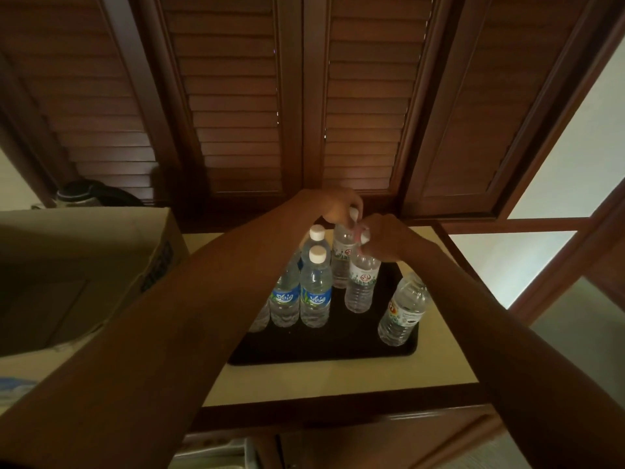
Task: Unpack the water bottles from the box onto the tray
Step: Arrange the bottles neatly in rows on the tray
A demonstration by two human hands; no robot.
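Note:
A black tray point(324, 346) lies on a cream counter and carries several clear water bottles. Two blue-labelled bottles point(316, 292) stand upright at its left. My left hand point(340, 208) grips the cap of a white-labelled bottle point(341, 255) at the tray's back. My right hand point(389, 236) grips the cap of a second white-labelled bottle point(362, 282) beside it. Another bottle point(402, 308) leans at the tray's right edge, under my right forearm. The cardboard box point(84, 265) stands to the left, its inside hidden.
The cream counter point(338, 380) has a dark wooden front edge. Brown louvred shutters point(304, 113) rise right behind the tray. A dark round object point(84, 192) sits behind the box. Pale glass panels point(548, 204) stand at the right.

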